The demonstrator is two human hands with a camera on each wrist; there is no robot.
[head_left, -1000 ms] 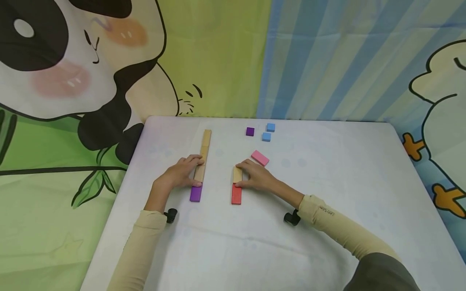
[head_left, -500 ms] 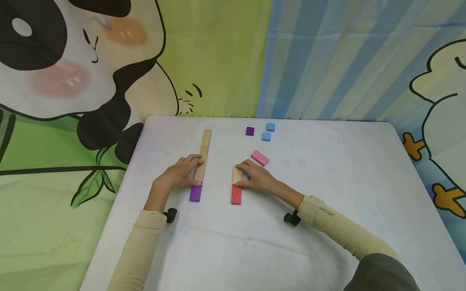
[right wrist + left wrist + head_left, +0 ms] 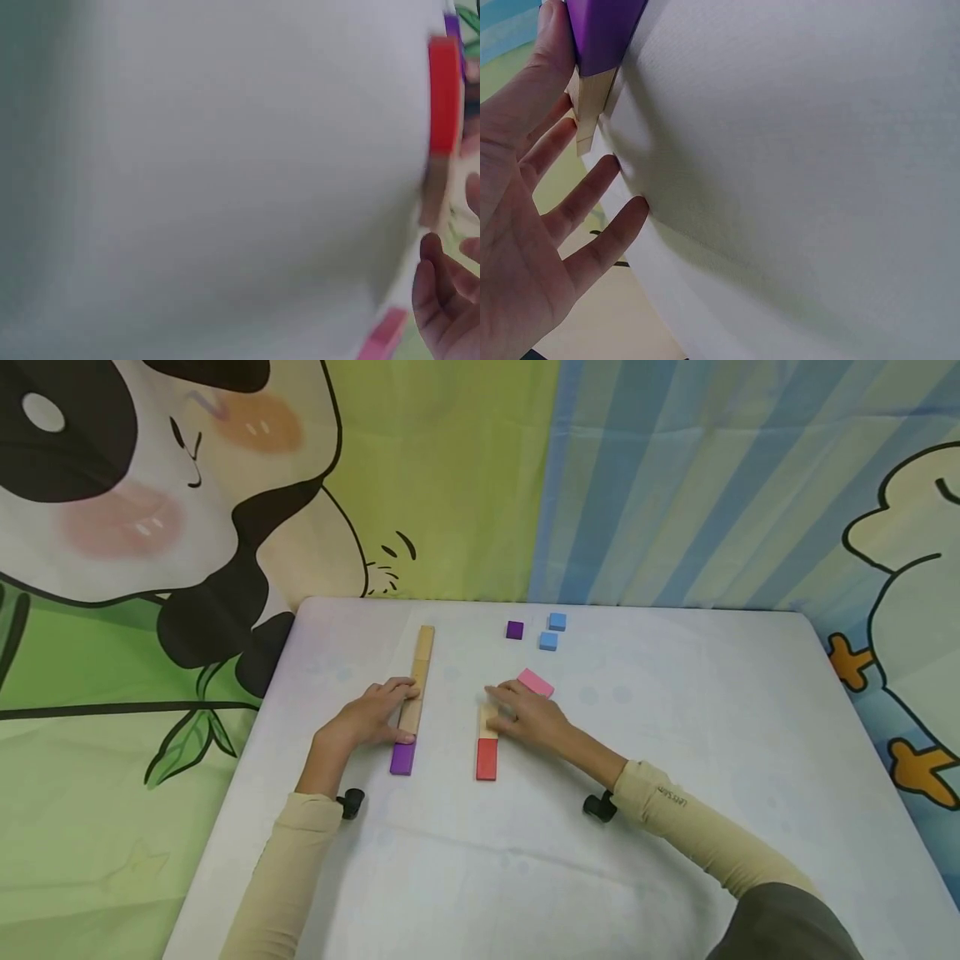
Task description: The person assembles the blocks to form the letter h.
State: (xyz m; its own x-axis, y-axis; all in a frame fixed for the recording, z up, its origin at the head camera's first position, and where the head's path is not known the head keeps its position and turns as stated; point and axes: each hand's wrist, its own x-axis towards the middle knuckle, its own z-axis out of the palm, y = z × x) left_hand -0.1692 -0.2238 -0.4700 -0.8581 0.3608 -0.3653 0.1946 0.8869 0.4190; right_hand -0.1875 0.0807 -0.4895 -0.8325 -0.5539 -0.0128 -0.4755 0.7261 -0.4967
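Observation:
Against a long row of wooden blocks (image 3: pixel 423 647) with a purple block (image 3: pixel 402 760) at its near end lies my left hand (image 3: pixel 366 717). Its fingertips touch the wood and its thumb sits by the seam with the purple block; the left wrist view shows the fingers spread and fairly straight. My right hand (image 3: pixel 534 720) hovers beside a shorter row, a wooden block (image 3: pixel 487 728) end to end with a red block (image 3: pixel 487 761). Thumb and index finger stand apart with nothing between them. A pink block (image 3: pixel 537 682), partly covered by that hand, lies just beyond.
Toward the back of the white table (image 3: pixel 660 693) lie a dark purple cube (image 3: pixel 514 630) and two blue blocks, one nearer (image 3: pixel 548 642) and one farther (image 3: pixel 557 622). Cartoon-printed cloth (image 3: pixel 450 485) hangs behind the far edge.
My right hand has let go of the short row's wooden block, its fingers shifting up and away toward the pink block. The left hand and both rows look unmoved.

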